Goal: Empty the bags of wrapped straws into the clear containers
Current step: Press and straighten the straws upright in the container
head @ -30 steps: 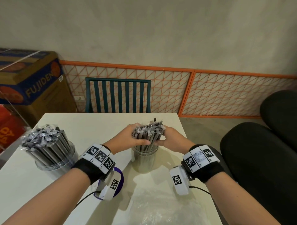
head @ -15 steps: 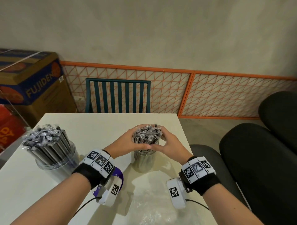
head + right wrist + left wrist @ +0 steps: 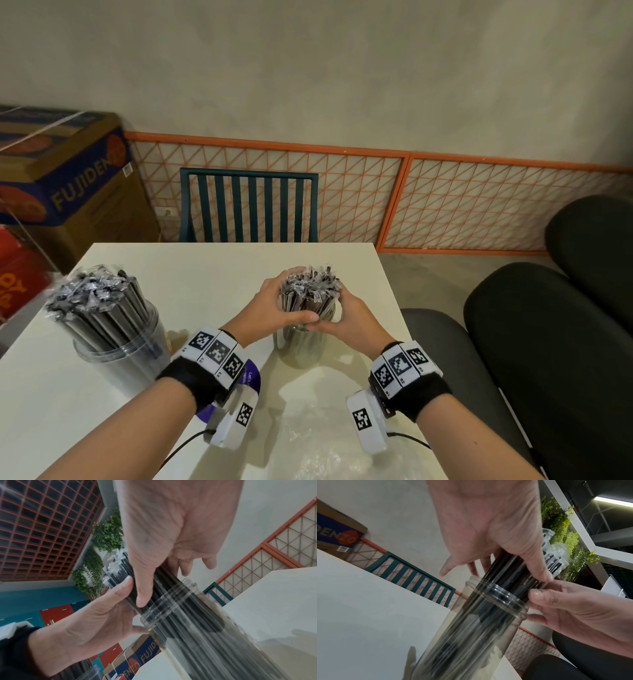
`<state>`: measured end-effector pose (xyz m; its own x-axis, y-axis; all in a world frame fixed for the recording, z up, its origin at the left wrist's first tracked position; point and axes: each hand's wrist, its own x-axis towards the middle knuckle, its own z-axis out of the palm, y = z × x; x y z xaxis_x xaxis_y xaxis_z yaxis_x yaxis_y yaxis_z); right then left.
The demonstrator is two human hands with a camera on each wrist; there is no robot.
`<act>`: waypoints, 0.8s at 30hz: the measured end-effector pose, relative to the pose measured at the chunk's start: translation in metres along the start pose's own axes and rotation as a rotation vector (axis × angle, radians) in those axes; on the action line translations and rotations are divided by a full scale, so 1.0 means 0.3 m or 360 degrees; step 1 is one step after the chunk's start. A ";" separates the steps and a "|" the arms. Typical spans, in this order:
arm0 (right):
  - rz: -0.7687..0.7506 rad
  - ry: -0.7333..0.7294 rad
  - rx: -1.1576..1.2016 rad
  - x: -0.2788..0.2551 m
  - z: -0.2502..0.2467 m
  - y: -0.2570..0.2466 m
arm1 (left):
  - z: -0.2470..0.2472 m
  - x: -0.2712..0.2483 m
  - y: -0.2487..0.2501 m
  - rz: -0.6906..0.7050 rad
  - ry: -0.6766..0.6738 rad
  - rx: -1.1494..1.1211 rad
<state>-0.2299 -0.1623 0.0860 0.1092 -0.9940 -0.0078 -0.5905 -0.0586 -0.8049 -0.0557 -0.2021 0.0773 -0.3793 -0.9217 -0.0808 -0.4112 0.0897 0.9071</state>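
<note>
- Two clear containers stand on the white counter (image 3: 212,274) in the head view: one at the left of the frame (image 3: 120,346), packed with wrapped straws (image 3: 92,294) that lean and fan out above its rim, and one at the centre (image 3: 303,339).
- The centre container (image 3: 471,628) holds a second bundle of wrapped straws (image 3: 310,287); their lower ends sit inside it and the crinkled wrapper tops stick up above the rim.
- Two hands wrap this bundle just above the container's mouth. The left hand (image 3: 274,305) curls round it from the left of the frame, the right hand (image 3: 346,315) from the right, and the thumbs meet at the near side.
- In the left wrist view the left fingers (image 3: 537,566) press on the dark straws (image 3: 510,566) above the threaded rim; in the right wrist view the right thumb (image 3: 142,593) lies across them. Both hands are closed narrowly on the bundle.
- One crumpled clear bag (image 3: 308,452) lies flat on the counter at the bottom centre of the head view, between the two forearms.
- One purple round object (image 3: 251,380) shows partly under the left wrist.
- One green slatted chair (image 3: 250,205) stands beyond the counter, and one cardboard box (image 3: 68,178) sits at upper left.
</note>
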 end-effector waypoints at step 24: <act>-0.0136 -0.0395 -0.0217 0.059 -0.085 -0.023 | 0.036 -0.050 0.019 0.0034 0.0091 -0.0097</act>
<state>-0.2443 -0.1819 0.1064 0.3452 -0.9330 -0.1016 -0.6710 -0.1696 -0.7218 -0.0613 -0.1836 0.0792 -0.3386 -0.9401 -0.0392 -0.3517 0.0878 0.9320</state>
